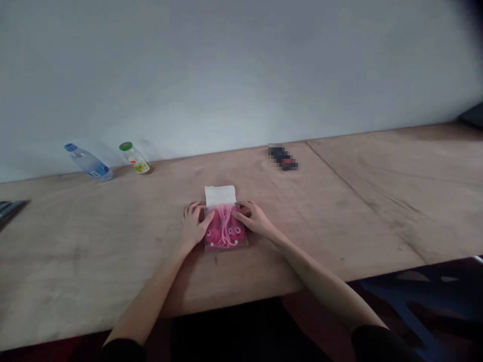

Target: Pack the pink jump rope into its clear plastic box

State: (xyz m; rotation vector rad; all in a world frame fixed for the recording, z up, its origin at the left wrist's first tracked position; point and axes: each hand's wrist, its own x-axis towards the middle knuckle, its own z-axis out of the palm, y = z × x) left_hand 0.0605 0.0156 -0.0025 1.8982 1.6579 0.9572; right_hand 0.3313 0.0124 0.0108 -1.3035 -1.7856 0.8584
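A clear plastic box [225, 247] lies on the table in front of me, with a pink skipping rope [225, 226] inside. Its two pink handles have cartoon eyes, and the cord is coiled between them. A white cardboard flap [220, 195] sticks out from the far end of the box. My left hand [195, 224] grips the left side, thumb on top. On the right side, my right hand [253, 218] holds the box the same way. Fingers of both hands are partly hidden along the sides.
Against the wall at the back left stand a clear bottle with a blue cap [88, 162] and a glass jar with a green lid [135, 158]. A blurred dark object [283, 157] lies at the back right. A dark item [11, 210] sits at the left edge of the wooden table [113, 226].
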